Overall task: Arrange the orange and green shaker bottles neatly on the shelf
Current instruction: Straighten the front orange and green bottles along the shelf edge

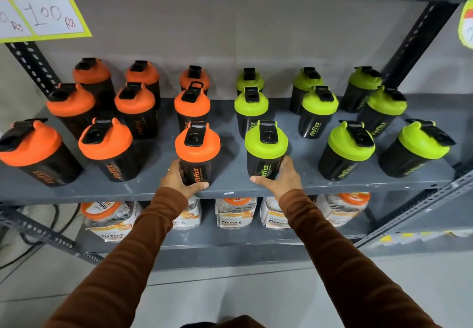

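Note:
Black shaker bottles stand in rows on a grey metal shelf (230,166). Those with orange lids fill the left half, those with green lids the right half. My left hand (179,178) grips the base of the front orange-lidded bottle (197,148) near the shelf's front edge. My right hand (280,178) wraps the base of the front green-lidded bottle (266,146) beside it. Both bottles stand upright on the shelf, a small gap between them. Several more orange bottles (105,143) and green bottles (348,146) stand to either side and behind.
A yellow price card (43,10) hangs at the top left. Clear jars with orange lids (110,215) line the lower shelf. Perforated dark uprights (414,43) frame the rack. Cables lie on the floor at the lower left.

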A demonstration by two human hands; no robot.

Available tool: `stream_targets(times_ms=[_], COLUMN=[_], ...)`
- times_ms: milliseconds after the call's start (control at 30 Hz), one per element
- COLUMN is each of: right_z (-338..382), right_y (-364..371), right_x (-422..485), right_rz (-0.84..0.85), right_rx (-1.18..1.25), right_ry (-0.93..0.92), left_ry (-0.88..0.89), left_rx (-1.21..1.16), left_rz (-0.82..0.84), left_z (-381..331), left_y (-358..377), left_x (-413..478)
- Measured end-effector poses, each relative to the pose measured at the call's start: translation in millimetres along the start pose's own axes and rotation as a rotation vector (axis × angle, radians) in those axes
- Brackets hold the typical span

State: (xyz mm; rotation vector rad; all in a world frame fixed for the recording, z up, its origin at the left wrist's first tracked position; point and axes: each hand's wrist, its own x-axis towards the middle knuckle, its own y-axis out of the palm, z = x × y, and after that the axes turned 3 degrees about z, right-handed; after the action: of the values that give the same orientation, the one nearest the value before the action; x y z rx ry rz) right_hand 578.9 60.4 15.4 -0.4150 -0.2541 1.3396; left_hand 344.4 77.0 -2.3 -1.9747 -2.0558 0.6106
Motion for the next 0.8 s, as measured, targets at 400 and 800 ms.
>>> stream_targets(times_ms=[400,800], right_z=[-3,7], right_y=[11,49], right_x=[-8,-39], right_rz=[-0.072,-0.520], right_rx=[0.037,-0.132], right_ry=[-0.018,-0.208], left_ry=[0.033,0.103], left_rx=[0.030,-0.028], left_rz=[0.004,0.083], left_z=[9,21], left_y=[-1,-11], left_x=[9,8])
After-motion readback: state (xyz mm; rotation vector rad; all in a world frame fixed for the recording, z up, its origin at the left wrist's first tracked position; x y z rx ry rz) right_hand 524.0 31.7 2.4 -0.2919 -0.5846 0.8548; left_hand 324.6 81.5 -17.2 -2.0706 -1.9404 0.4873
